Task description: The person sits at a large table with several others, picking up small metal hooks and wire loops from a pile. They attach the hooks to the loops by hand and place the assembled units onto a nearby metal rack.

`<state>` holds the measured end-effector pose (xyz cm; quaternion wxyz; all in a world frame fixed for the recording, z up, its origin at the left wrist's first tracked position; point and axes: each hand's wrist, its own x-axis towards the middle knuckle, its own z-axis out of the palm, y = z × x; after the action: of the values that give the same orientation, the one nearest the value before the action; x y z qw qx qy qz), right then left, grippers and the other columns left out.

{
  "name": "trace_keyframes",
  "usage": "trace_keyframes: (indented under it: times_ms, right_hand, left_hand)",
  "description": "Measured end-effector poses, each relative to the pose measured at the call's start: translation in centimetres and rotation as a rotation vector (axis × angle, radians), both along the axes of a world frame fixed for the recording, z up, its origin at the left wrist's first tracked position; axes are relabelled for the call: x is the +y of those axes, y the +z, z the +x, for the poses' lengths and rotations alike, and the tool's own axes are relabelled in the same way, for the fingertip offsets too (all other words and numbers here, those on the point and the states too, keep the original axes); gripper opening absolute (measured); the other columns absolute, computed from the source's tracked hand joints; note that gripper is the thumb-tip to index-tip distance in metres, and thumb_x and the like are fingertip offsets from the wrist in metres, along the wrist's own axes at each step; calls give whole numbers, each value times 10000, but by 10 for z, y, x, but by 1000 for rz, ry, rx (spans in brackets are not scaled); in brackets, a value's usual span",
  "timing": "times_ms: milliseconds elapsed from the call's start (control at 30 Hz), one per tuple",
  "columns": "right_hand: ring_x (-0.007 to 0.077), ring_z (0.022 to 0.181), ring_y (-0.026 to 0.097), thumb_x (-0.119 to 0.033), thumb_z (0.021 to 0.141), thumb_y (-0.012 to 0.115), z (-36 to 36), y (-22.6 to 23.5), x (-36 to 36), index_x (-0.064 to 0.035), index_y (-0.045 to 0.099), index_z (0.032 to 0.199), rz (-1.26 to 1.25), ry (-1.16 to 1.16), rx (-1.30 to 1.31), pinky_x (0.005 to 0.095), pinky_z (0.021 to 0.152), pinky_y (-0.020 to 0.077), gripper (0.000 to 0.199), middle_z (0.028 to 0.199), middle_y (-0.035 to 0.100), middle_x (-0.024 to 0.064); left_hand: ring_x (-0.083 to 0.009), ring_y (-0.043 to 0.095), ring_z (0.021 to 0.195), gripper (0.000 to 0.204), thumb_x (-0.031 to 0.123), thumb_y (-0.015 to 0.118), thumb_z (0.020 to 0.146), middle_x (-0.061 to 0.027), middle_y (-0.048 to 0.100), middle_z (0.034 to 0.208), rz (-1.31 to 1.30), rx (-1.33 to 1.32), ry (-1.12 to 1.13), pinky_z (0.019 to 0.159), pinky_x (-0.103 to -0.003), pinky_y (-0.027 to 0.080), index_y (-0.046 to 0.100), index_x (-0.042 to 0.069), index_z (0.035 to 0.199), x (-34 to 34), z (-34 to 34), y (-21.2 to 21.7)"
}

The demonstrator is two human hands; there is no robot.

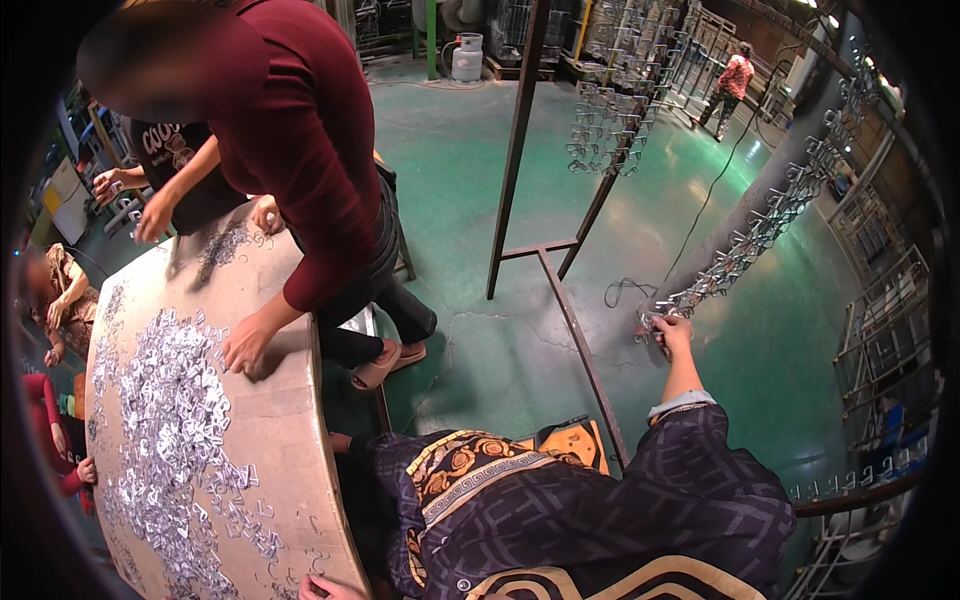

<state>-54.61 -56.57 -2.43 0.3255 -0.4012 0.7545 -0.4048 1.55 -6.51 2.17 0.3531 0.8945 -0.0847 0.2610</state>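
Note:
My right hand reaches out over the green floor to the lower end of a slanted rod hung with several small silver metal clips. Its fingers are closed on a metal clip at that end. My sleeve is dark and patterned. My left hand shows only partly at the bottom edge, resting on the rim of the round tan table beside loose clips. A big heap of silver clips covers the table's left half.
A person in a maroon top leans over the table, a hand flat on it. Other people work at the far and left sides. A rusty steel frame stands on the floor, with more clip racks, a cable and metal racks to the right.

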Motion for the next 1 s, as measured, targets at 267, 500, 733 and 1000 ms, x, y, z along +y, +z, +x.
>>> trace_keyframes:
  times_ms: [267, 500, 733, 1000]
  right_hand:
    - [98, 468, 516, -200, 780, 786, -2, -9, 0, 20, 717, 910, -137, -45, 60, 244, 403, 383, 265, 710, 660, 52]
    - [127, 539, 561, -147, 757, 775, -20, -39, 0, 41, 719, 991, -306, -87, 201, 284, 480, 432, 305, 776, 691, 70]
    - [110, 551, 562, -129, 779, 744, 5, -28, 13, 17, 714, 1017, -269, -32, 121, 258, 472, 427, 281, 785, 687, 51]
    - [91, 508, 517, -127, 791, 743, 62, -24, 16, -11, 713, 996, -83, 93, -134, 242, 456, 411, 238, 719, 640, 5]
  left_hand:
    - [-480, 560, 934, 320, 236, 659, 871, -309, 613, 1003, 1, 10, 5, 857, -518, 456, 651, -68, 970, -2, 1, 0]
    - [-480, 561, 937, 322, 235, 659, 871, -311, 613, 1007, 16, 20, 12, 858, -517, 457, 649, -71, 973, 4, -1, 3]
    - [-480, 561, 940, 324, 234, 659, 872, -312, 613, 1012, 18, 25, 21, 860, -515, 458, 648, -73, 975, 7, 0, -4]
    - [-481, 562, 943, 327, 232, 659, 872, -314, 612, 1017, 17, 15, 8, 862, -514, 459, 647, -76, 978, -2, -1, 3]
